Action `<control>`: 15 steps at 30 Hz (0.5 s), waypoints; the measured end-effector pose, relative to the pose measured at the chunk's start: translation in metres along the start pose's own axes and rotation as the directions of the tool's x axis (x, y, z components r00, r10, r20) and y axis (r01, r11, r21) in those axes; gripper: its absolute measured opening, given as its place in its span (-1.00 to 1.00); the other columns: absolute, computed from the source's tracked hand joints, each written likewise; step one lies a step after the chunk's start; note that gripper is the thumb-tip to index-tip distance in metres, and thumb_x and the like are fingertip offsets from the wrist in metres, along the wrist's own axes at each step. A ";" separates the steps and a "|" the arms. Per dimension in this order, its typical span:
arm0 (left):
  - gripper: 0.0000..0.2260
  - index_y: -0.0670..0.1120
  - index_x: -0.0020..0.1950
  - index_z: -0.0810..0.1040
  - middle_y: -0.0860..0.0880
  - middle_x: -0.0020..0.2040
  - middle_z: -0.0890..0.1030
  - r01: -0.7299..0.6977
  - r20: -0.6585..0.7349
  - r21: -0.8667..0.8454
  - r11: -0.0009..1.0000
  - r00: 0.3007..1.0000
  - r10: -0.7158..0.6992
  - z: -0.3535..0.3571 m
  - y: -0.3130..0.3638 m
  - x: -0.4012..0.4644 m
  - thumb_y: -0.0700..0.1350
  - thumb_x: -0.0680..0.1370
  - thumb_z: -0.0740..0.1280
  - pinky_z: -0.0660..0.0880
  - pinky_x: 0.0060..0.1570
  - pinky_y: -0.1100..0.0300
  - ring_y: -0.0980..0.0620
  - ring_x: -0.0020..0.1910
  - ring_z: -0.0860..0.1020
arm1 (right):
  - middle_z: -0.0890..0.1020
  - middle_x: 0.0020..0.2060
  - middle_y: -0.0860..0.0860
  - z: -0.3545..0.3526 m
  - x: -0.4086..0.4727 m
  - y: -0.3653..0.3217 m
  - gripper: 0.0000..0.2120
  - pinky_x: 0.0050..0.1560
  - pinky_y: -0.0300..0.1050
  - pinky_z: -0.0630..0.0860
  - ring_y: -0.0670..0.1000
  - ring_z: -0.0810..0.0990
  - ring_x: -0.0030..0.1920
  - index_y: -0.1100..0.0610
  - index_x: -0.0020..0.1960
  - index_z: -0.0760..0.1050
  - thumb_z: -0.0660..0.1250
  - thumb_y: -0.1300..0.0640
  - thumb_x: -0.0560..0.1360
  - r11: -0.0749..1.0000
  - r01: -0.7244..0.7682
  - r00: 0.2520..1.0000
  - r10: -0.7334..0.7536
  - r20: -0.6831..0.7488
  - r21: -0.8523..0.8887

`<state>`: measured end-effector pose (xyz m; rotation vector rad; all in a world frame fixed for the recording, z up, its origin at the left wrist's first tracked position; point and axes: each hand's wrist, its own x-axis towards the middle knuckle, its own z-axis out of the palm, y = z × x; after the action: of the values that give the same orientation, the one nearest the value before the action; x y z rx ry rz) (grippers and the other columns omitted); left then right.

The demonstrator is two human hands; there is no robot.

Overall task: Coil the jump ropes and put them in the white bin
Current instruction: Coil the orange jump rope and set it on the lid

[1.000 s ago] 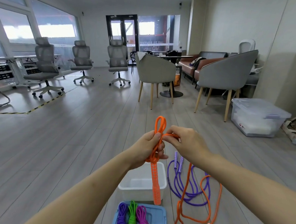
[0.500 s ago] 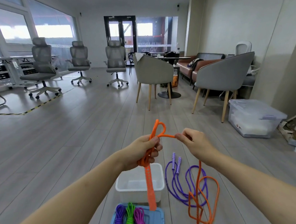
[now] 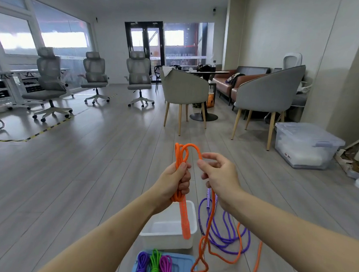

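Above grey flooring, orange rope (image 3: 180, 156) is gripped by both left hand (image 3: 175, 182) and right hand (image 3: 218, 174), half coiled; purple rope (image 3: 227, 238) lies uncoiled, bin (image 3: 169, 238) unfilled.

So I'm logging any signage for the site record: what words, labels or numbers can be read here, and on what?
Glass partition beside the door: a band of white lettering, too blurred and possibly mirrored to read.
Clear storage box by the wall: a small sticker low on its front, too small to read.
Jump ropes, white bin, blue lid: no text visible.
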<state>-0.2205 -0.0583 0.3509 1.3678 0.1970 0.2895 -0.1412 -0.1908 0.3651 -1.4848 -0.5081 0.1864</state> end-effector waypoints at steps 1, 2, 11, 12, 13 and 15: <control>-0.77 -0.15 0.20 0.45 0.01 -0.32 0.37 -0.015 -0.002 0.015 1.000 1.000 0.015 0.001 -0.001 0.000 -0.02 0.75 0.11 0.35 -0.36 0.24 0.10 -0.41 0.31 | 0.67 -0.19 0.07 0.003 -0.003 -0.002 -0.84 -0.30 -0.13 0.54 -0.03 0.61 -0.27 0.08 0.09 0.58 0.48 0.12 0.54 0.999 -0.016 1.000 0.017 -0.023 0.032; -0.76 -0.15 0.22 0.46 0.01 -0.32 0.37 -0.030 -0.001 0.031 0.999 1.000 0.030 0.002 -0.002 0.000 -0.03 0.75 0.11 0.36 -0.35 0.23 0.10 -0.40 0.32 | 0.68 -0.20 0.08 0.006 -0.005 -0.004 -0.83 -0.30 -0.13 0.56 -0.03 0.63 -0.28 0.13 0.04 0.58 0.51 0.11 0.52 0.998 -0.021 0.999 0.023 -0.047 0.052; -0.73 -0.10 -0.06 0.45 0.02 -0.31 0.42 -0.076 -0.057 0.148 0.986 0.995 0.086 0.005 -0.005 -0.005 -0.01 0.75 0.12 0.45 -0.25 0.19 0.09 -0.36 0.38 | 0.71 -0.24 0.10 0.020 -0.006 -0.005 -0.84 -0.13 -0.07 0.67 0.04 0.64 -0.24 0.09 -0.01 0.67 0.35 0.29 0.59 0.995 -0.082 0.997 0.082 0.001 -0.048; -0.74 -0.11 -0.03 0.47 0.02 -0.31 0.42 -0.072 -0.073 0.137 0.988 0.994 0.082 0.005 -0.007 -0.005 -0.02 0.75 0.12 0.44 -0.25 0.19 0.09 -0.36 0.38 | 0.71 -0.23 0.14 0.020 -0.004 -0.005 -0.90 -0.11 -0.03 0.69 0.07 0.66 -0.24 0.13 0.00 0.64 0.39 0.29 0.57 0.995 -0.100 0.995 0.100 -0.007 -0.027; -0.74 -0.12 0.02 0.50 0.01 -0.31 0.42 -0.064 -0.088 0.123 0.990 0.993 0.076 0.006 -0.008 -0.005 -0.03 0.75 0.12 0.44 -0.26 0.19 0.10 -0.36 0.38 | 0.71 -0.21 0.17 0.019 -0.004 -0.005 -0.91 -0.11 -0.01 0.69 0.08 0.67 -0.25 0.17 0.03 0.59 0.43 0.30 0.55 0.992 -0.126 0.992 0.126 -0.015 0.001; -0.74 -0.14 0.09 0.53 -0.01 -0.30 0.44 -0.046 -0.130 0.116 0.992 0.990 0.061 0.006 -0.011 -0.004 -0.03 0.75 0.12 0.44 -0.29 0.19 0.09 -0.36 0.40 | 0.69 -0.23 0.18 0.018 -0.003 -0.004 -0.77 -0.17 -0.03 0.69 0.09 0.67 -0.28 0.20 0.07 0.48 0.49 0.29 0.51 0.977 -0.200 0.980 0.201 -0.010 0.068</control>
<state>-0.2209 -0.0674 0.3413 1.4684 0.2916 0.4207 -0.1527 -0.1761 0.3688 -1.4702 -0.3345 0.3462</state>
